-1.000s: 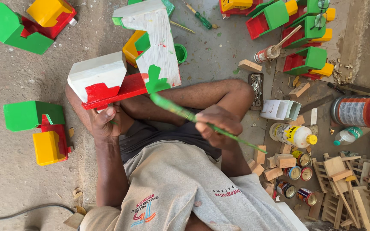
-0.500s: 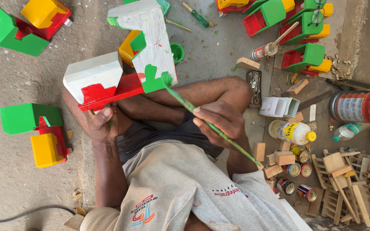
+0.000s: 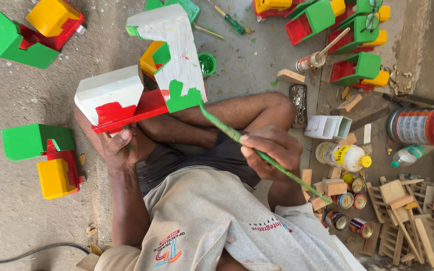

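Observation:
My left hand [image 3: 121, 148] grips the red underside of a wooden toy truck [image 3: 141, 85], mostly white primer with red and green patches, held up over my crossed legs. My right hand [image 3: 272, 150] holds a long green-smeared paintbrush [image 3: 257, 150]; its tip touches the green patch at the truck's lower right edge. A small open pot of green paint [image 3: 207, 63] sits on the floor just behind the truck.
Painted green, red and yellow toy trucks stand at left [image 3: 41, 155], top left [image 3: 26, 32] and top right [image 3: 347, 35]. To the right lie a glue bottle [image 3: 342, 155], a large can [image 3: 423, 125], small paint tins [image 3: 350, 198], wood blocks and unpainted slatted wooden pieces [image 3: 418, 221].
The truck and my left hand have shifted slightly left and down. The brush tip stays on the green patch while my right hand has drawn a little nearer to my body.

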